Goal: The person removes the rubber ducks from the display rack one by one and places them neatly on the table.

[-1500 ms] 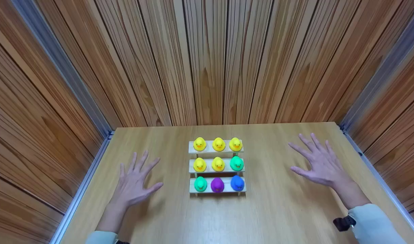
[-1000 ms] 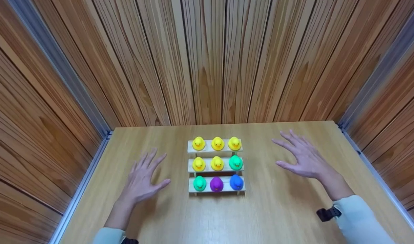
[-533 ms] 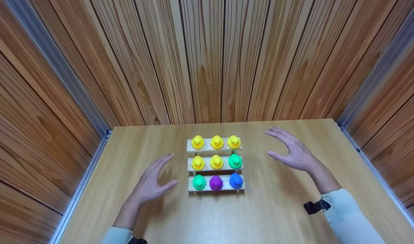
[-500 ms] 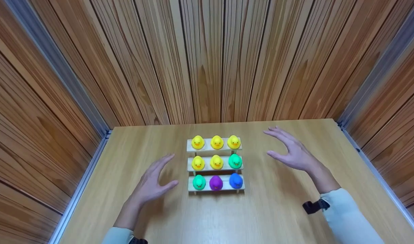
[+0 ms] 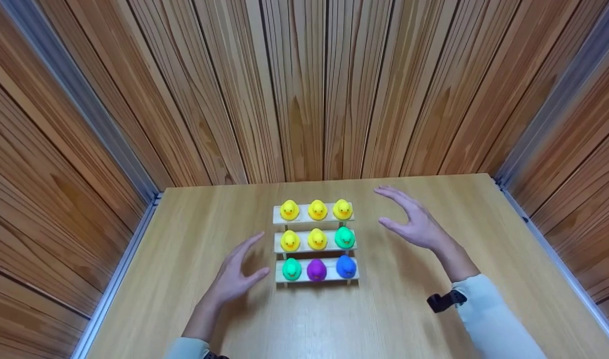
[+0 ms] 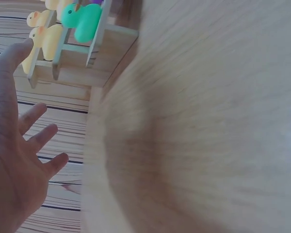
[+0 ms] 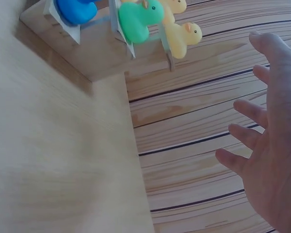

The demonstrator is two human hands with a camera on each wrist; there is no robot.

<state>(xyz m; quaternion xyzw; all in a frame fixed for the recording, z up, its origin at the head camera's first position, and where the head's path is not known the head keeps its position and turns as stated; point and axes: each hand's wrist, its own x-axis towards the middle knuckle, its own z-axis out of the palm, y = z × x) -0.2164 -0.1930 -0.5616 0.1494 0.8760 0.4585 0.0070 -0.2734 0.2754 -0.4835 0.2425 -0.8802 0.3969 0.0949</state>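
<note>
A three-tier rack [image 5: 330,215] stands on the counter [image 5: 304,324], near mid-width, with its tiers stepped one above another. The upper tier [image 5: 303,217] carries three yellow ducks [image 5: 317,210]. The middle tier [image 5: 303,245] carries, from the left in the head view, two further yellow ducks [image 5: 290,241] and one green duck [image 5: 345,238]. The lower tier [image 5: 331,275] carries, in the same order, a second green duck [image 5: 291,269], a purple duck [image 5: 316,269] and a blue duck [image 5: 346,267]. The person's left hand [image 5: 237,274] is positioned above the counter at the left side of the rack; its grip is spread, with the fingers [image 6: 42,137] separated. The right hand [image 5: 413,222] is positioned at the right side, beside the upper and middle tiers; its grip is also spread. A gap separates each hand from the rack, the left hand being the nearer. A black device [image 5: 446,301] is fitted at the right wrist, adjoining the light sleeve [image 5: 496,316]. A plank wall [image 5: 304,99] rises behind the counter.
</note>
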